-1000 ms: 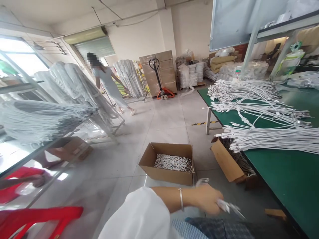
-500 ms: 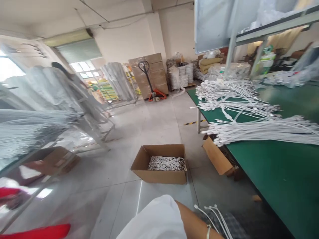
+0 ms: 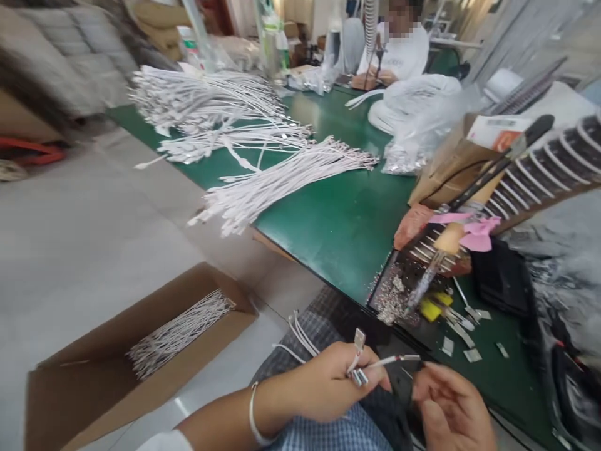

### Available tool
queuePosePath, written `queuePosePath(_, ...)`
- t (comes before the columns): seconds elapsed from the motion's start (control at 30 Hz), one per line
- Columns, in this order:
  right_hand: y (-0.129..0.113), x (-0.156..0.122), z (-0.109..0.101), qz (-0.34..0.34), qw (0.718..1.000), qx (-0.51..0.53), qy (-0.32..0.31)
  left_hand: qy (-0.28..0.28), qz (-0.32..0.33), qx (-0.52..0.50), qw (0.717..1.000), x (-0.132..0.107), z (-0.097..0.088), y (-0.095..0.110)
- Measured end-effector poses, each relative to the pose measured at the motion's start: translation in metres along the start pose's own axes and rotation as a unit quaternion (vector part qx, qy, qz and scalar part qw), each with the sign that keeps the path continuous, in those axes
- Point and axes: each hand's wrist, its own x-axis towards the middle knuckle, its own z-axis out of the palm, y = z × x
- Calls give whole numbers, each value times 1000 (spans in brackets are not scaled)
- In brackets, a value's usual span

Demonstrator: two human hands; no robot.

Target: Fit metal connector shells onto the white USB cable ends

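In left hand point(image 3: 335, 382), metal-tipped cables point(image 3: 359, 341)

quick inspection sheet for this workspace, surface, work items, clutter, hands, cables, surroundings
Surface: green table
Work items: white cords with metal plugs
Clutter: silvery bits and a yellow piece near the table's edge
Hands: left hand grips the cords; right hand is beside one cord's end, grip unclear
Cables: white bundles on the table, more in a cardboard box
Surroundings: person in white across the table
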Motion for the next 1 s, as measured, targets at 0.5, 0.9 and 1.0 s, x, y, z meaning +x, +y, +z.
queuePosePath(0.5,-15,15,5,-93,990,0,-103,4,92,66,994,2,-4,15)
queuePosePath(0.9,-20,20,10,-80,993,5,-83,56,134,96,985,1,-5,26)
queuePosePath(1.0,-20,20,10,-78,994,7,-79,49,138,87,985,2,-6,24)
